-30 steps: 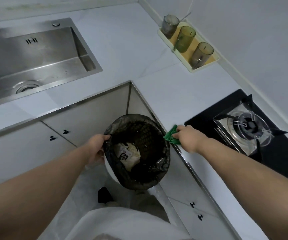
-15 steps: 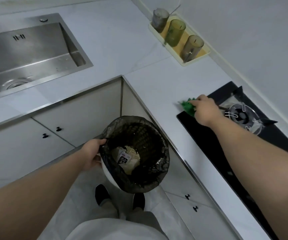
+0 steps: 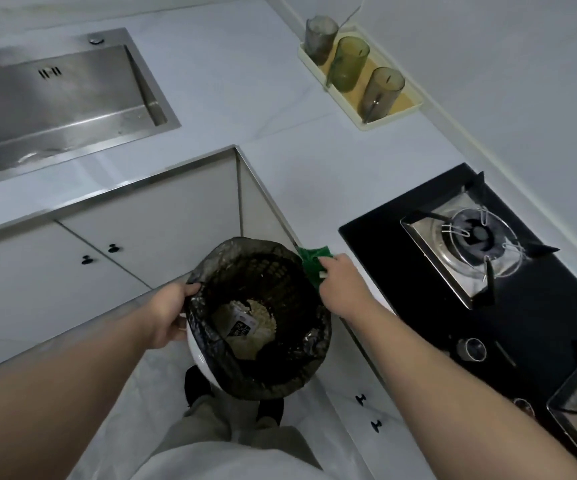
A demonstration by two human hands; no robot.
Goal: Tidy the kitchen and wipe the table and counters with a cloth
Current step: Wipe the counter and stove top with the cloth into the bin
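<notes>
The cloth (image 3: 312, 262) is green. It is at the edge of the tabletop (image 3: 314, 174), just beside the bin (image 3: 245, 247). The right grip (image 3: 344, 286) pinches the cloth. The left grip (image 3: 171, 315) holds the bin's rim with curled fingers. The stove (image 3: 401, 271) is near.

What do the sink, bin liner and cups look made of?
Sink: brushed stainless steel, from its streaked grey sheen. Bin liner: thin black plastic film, crinkled and glossy. Cups: tinted see-through glass or plastic; the look leaves that open.
</notes>
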